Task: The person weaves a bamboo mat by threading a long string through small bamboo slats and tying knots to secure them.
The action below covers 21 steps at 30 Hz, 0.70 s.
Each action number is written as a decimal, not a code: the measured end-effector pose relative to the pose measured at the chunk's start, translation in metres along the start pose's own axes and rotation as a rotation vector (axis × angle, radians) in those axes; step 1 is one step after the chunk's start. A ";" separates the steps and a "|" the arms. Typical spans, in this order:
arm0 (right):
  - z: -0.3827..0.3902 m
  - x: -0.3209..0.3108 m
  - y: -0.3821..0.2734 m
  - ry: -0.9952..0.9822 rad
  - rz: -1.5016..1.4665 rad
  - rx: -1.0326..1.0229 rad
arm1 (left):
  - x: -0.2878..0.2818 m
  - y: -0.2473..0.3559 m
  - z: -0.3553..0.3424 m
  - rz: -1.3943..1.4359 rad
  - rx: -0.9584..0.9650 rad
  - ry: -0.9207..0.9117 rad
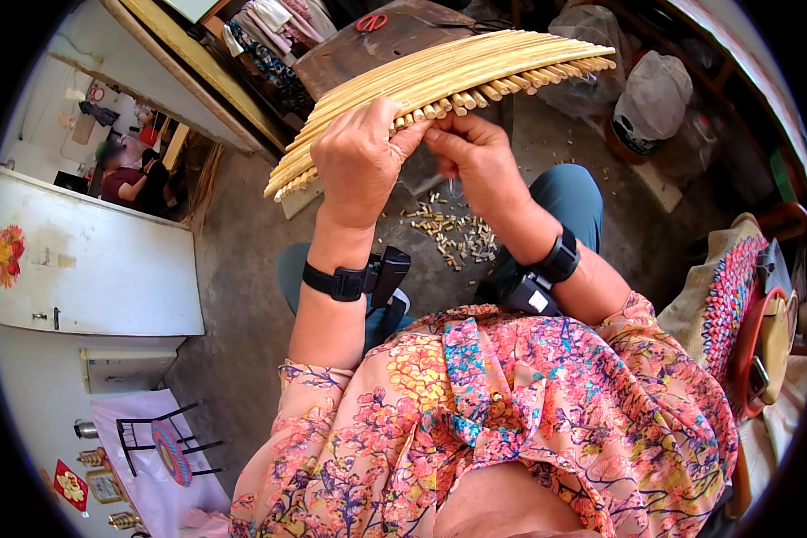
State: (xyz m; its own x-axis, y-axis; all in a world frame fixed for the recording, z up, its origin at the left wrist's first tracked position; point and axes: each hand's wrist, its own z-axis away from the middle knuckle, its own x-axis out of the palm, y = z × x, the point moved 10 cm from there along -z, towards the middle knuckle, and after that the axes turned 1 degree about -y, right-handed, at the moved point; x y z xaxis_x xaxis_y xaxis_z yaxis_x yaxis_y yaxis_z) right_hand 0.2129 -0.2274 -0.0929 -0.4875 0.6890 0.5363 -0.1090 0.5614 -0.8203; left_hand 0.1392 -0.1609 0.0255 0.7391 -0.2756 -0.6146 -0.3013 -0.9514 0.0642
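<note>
Two hands are engaged in the head view. Left hand (359, 157): grip closed on the near edge of a mat of straw-coloured rods (457, 67). Right hand (480, 152): beside the left at the rod ends, grip closed, thumb to forefinger; any item pinched there cannot be determined. The mat is held above the floor (242, 269), partly overlapping the brown bench (332, 65) in view. Short pale pieces (453, 235) lie scattered on the floor below the hands.

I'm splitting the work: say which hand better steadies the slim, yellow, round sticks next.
Likely the left hand: it clasps the slim yellow sticks, while the right hand curls by their near ends.
</note>
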 end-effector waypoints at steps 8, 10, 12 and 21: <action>-0.006 -0.006 -0.012 0.021 0.202 -0.118 | -0.001 -0.002 -0.001 -0.016 0.023 0.057; -0.001 -0.001 -0.006 0.033 0.123 -0.100 | -0.003 -0.003 0.001 -0.029 0.023 0.057; 0.000 0.003 0.006 -0.006 0.033 -0.021 | -0.001 -0.002 0.003 -0.026 0.036 0.049; -0.002 0.006 0.001 -0.077 0.028 0.047 | -0.006 -0.008 0.007 0.031 -0.010 0.072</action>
State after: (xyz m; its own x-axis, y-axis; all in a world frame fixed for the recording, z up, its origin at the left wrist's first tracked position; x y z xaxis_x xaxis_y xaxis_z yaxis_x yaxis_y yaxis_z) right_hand 0.2118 -0.2215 -0.0905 -0.5562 0.6657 0.4974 -0.1337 0.5191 -0.8442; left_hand 0.1334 -0.1509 0.0231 0.7713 -0.3134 -0.5540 -0.3188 -0.9435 0.0900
